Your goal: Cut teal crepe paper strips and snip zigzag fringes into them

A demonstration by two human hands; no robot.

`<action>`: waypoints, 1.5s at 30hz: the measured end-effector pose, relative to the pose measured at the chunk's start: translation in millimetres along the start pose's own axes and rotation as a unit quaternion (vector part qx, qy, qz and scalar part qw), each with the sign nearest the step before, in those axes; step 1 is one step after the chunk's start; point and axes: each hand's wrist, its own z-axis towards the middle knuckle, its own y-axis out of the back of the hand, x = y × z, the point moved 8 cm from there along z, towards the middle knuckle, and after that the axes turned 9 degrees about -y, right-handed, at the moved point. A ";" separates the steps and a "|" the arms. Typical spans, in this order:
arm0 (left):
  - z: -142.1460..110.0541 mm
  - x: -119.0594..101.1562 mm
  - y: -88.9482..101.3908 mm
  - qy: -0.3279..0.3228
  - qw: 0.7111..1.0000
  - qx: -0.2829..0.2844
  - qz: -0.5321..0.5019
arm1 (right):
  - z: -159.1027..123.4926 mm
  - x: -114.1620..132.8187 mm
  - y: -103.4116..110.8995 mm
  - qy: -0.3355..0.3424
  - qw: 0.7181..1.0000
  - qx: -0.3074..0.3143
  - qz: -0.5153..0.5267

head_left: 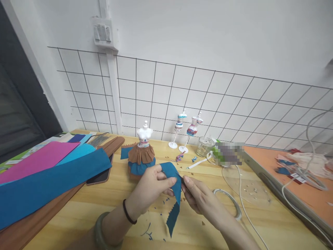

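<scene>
A strip of teal fabric with a zigzag-cut edge hangs between my hands. My left hand is closed, pinching the strip between thumb and fingers. My right hand is closed around a thin dark tool, whose tip meets the strip's edge; its kind is mostly hidden by my fingers. Just behind my left hand stands a small white dress-form mannequin. It wears a gathered brown skirt layer over a teal layer.
Folded fabrics in teal, pink and brown lie at left, partly over a phone. Two small mannequins and a glass jar stand behind. Right are a tape roll, a white cable and an orange surface.
</scene>
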 end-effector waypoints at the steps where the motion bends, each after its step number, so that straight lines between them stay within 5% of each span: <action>1: -0.1 0.7 0.2 -0.001 1.000 -0.004 0.000 | 0.7 -0.2 0.2 0.005 1.000 -0.001 0.004; 28: 1.1 16.8 -4.5 -0.011 0.998 -0.007 -0.058 | 5.0 -4.9 4.1 0.020 0.998 -0.031 0.050; 45: -2.0 31.9 -6.7 0.015 0.987 -0.065 -0.143 | 6.0 -1.7 5.6 0.031 0.997 -0.065 0.038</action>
